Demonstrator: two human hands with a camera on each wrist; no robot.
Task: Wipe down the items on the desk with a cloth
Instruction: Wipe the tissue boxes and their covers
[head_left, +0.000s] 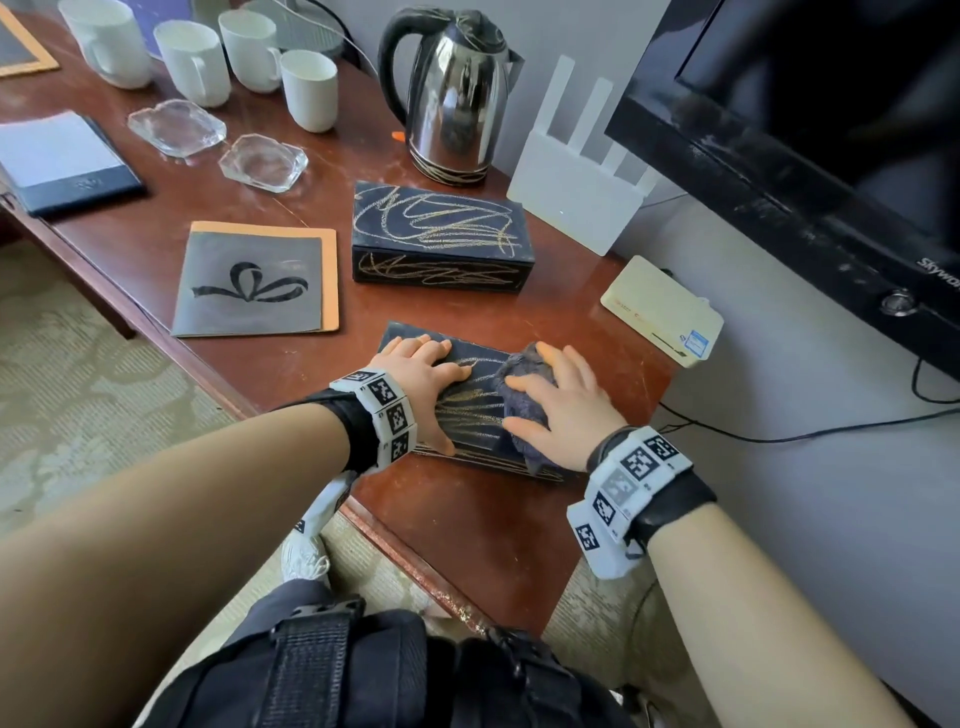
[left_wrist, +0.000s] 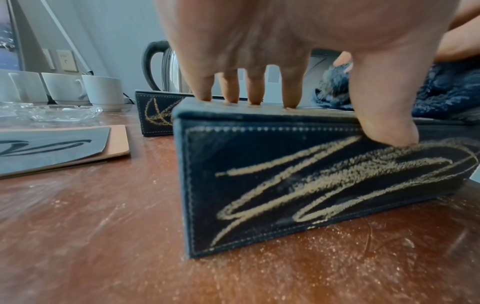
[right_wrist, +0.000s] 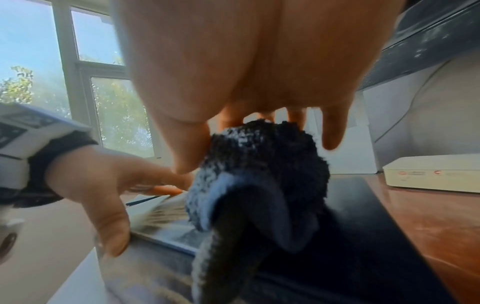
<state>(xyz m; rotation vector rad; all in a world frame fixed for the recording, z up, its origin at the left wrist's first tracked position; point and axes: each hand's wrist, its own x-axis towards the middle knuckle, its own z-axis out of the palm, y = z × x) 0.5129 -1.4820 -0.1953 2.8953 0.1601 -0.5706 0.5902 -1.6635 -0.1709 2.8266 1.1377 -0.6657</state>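
Note:
A dark box scribbled with yellow chalk lines lies near the front edge of the wooden desk. My left hand grips its left end, four fingers on the top's far edge and the thumb on the scribbled near side. My right hand holds a bunched dark blue cloth down on the right part of the box top. In the right wrist view the cloth sits wadded between thumb and fingers, a tail hanging over the box.
A second scribbled box lies just behind, with a steel kettle and white router beyond. A dark folder, two glass ashtrays, several white mugs stand left. A cream device and a TV are right.

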